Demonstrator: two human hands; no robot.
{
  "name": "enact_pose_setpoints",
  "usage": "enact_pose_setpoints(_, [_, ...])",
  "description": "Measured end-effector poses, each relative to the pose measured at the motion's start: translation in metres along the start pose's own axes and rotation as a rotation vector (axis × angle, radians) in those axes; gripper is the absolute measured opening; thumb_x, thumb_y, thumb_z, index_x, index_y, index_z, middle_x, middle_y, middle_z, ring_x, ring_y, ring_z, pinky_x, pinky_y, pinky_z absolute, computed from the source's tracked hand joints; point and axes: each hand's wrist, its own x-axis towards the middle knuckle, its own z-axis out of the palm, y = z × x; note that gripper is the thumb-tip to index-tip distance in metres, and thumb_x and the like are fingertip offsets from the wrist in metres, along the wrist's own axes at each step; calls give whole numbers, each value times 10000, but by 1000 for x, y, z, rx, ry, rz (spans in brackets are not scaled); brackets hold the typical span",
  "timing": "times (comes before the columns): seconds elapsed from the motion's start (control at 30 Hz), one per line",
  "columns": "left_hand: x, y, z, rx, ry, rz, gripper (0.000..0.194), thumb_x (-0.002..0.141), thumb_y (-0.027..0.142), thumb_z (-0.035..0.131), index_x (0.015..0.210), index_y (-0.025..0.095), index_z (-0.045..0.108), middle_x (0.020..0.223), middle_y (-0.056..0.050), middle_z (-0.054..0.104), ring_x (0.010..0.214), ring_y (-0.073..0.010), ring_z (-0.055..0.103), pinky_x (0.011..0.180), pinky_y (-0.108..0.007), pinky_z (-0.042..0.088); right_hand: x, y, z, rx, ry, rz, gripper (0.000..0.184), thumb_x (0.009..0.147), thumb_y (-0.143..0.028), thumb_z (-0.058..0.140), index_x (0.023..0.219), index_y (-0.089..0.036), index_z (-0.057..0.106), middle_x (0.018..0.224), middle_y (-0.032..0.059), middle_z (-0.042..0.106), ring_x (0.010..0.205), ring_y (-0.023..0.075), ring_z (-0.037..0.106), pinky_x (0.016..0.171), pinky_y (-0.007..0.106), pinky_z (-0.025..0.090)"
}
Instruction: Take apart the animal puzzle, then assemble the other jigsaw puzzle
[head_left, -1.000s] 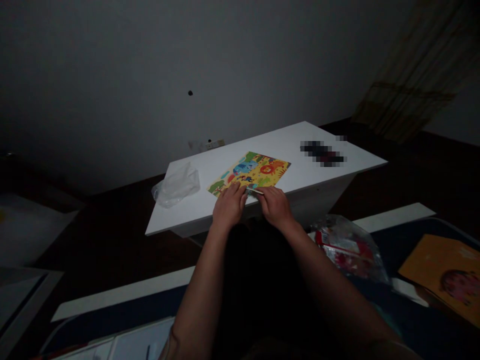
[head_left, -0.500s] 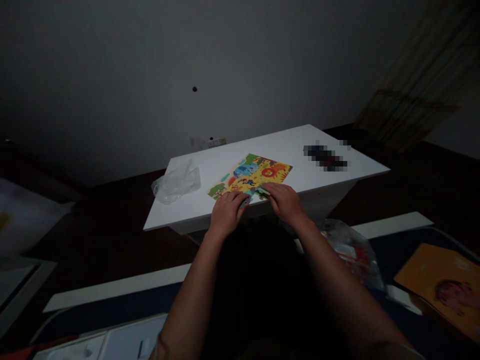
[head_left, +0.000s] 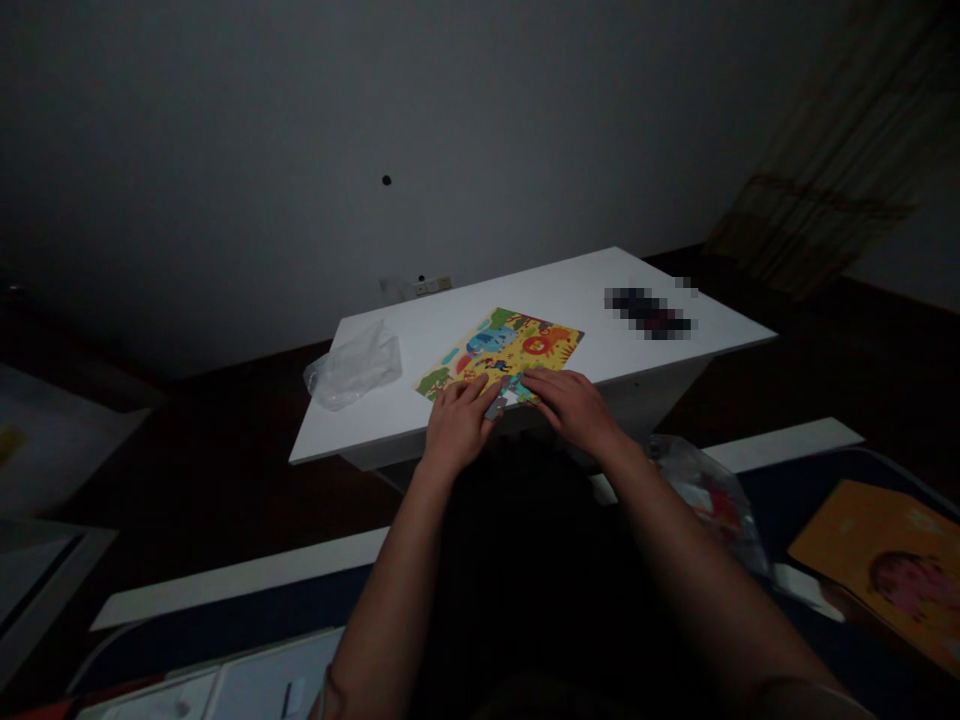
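Observation:
A colourful animal jigsaw puzzle (head_left: 504,350) lies flat on a low white table (head_left: 420,420). Both my hands rest on its near edge. My left hand (head_left: 456,425) lies with fingers stretched toward a small greyish puzzle piece (head_left: 497,403) at the puzzle's near corner. My right hand (head_left: 571,405) lies flat, its fingers stretched left over the puzzle's near edge, close to the same piece. Whether either hand pinches the piece I cannot make out in the dim light.
A crumpled clear plastic bag (head_left: 352,364) lies on the table's left part, a dark blurred object (head_left: 649,310) at its far right. A plastic bag with red contents (head_left: 709,500) and an orange box (head_left: 892,560) lie lower right. White boards (head_left: 232,575) lie on the floor.
My right hand has moved from beside the left hand up onto the puzzle's near edge, fingers now spread flat. The left hand has shifted slightly. The view has drifted a little.

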Motion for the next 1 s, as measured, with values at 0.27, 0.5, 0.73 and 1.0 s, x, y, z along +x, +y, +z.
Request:
enact_pose_setpoints(0.27, [-2, -3, 1, -27, -12, -71, 427, 923, 312, 499, 1348, 351, 518, 1326, -16, 570, 1065, -277, 527, 930, -467, 416, 2, 1, 2, 31, 98, 128, 328, 946, -267, 447, 1245, -257, 580, 1182, 62, 667, 1074, 238, 622, 920, 414, 447])
enact_pose_setpoints(0.5, [8, -2, -7, -50, -2, -126, 368, 943, 398, 465, 1278, 324, 598, 1056, -81, 652, 951, -243, 594, 809, -350, 473, 19, -8, 0, -82, 91, 325, 315, 968, -341, 393, 1156, -230, 621, 1027, 95, 708, 934, 290, 660, 805, 406, 461])
enact_pose_setpoints(0.73, [9, -20, -12, -229, 132, -204, 428, 997, 384, 331, 1339, 226, 532, 1229, -82, 624, 1090, -218, 587, 922, -344, 470, 25, -12, 1, 58, 198, 193, 334, 957, -271, 425, 1257, -281, 572, 1202, 54, 650, 1085, 254, 611, 877, 418, 490])
enact_pose_setpoints(1.0, [-10, -46, -16, -116, 16, -69, 413, 943, 284, 437, 1352, 261, 491, 1440, -38, 455, 1312, -208, 431, 1092, -370, 359, 29, -22, 13, 13, 47, 20, 462, 886, -182, 520, 1325, -325, 523, 1346, 27, 554, 1264, 251, 493, 1004, 493, 440])
